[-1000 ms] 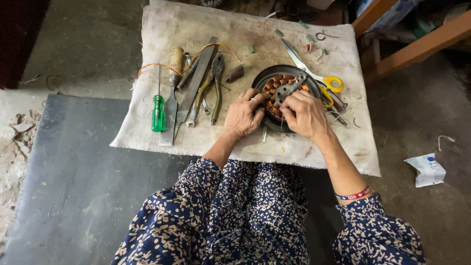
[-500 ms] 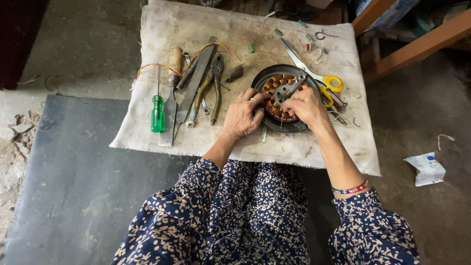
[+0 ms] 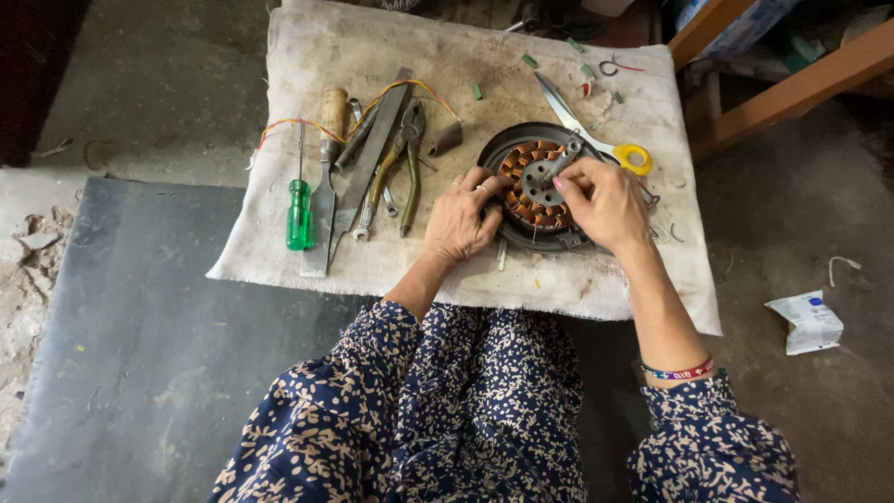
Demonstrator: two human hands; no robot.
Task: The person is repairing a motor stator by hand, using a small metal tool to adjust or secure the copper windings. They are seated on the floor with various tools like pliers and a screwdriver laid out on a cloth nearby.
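Both hands have barely shifted against the earlier views; the right hand [image 3: 603,203] has crept slightly further over the round motor stator [image 3: 535,186], its fingertips now bunched on the grey metal hub [image 3: 543,172] at the middle, while the left hand [image 3: 461,219] stays curled against the stator's left rim. That small change reads as a tightening of the grip on the centre piece rather than any lifting or turning of the whole part, so the work looks to be at a fine, fiddly stage with the stator held steady.

Right hand: fingers pressed together, pinching the hub from the right. Left hand: fingers curled and close, bracing the dark outer ring; a ring shows on one finger. Copper windings show between the two hands.

The stator sits right of centre in the frame, on a stained cloth [image 3: 596,289] spread over the floor. Left of it on the cloth lie pliers [image 3: 410,158], a flat file [image 3: 368,158], a wooden-handled chisel [image 3: 326,158] and a green-handled screwdriver [image 3: 299,210], all untouched and apart from the hands. Yellow-handled scissors [image 3: 596,135] lie at the stator's upper right edge. A dark slate slab [image 3: 121,317] fills the lower left, and a crumpled paper packet [image 3: 808,321] lies at the far right
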